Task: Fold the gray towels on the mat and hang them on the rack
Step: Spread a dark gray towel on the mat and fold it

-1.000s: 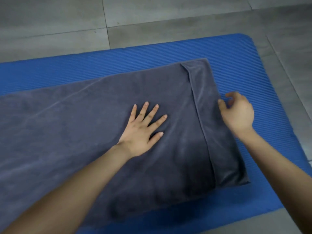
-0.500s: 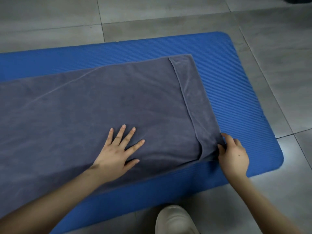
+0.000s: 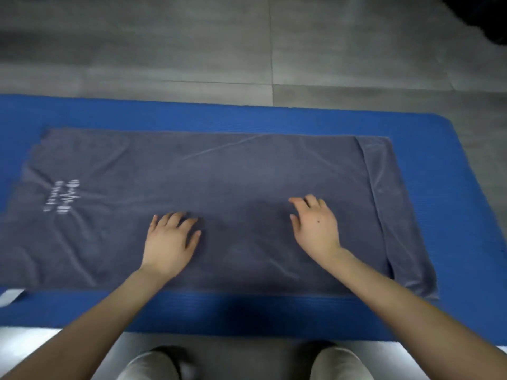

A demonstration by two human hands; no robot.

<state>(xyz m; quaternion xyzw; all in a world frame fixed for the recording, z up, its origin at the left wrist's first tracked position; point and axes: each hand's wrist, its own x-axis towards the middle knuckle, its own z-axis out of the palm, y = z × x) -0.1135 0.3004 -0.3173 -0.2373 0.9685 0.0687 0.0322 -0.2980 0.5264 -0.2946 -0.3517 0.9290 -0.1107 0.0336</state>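
Head camera looks steeply down, close over the mat (image 3: 247, 311).

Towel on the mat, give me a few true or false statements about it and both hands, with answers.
1. The towel lies spread on the mat. True.
2. The left hand grips a towel corner. False: it rests open near the towel's middle.
3. The towel has a fold along its right end. True.
4. The right hand is on the bare mat. False: it is over the towel, fingers loosely spread.
5. White lettering shows near the towel's left end. True.
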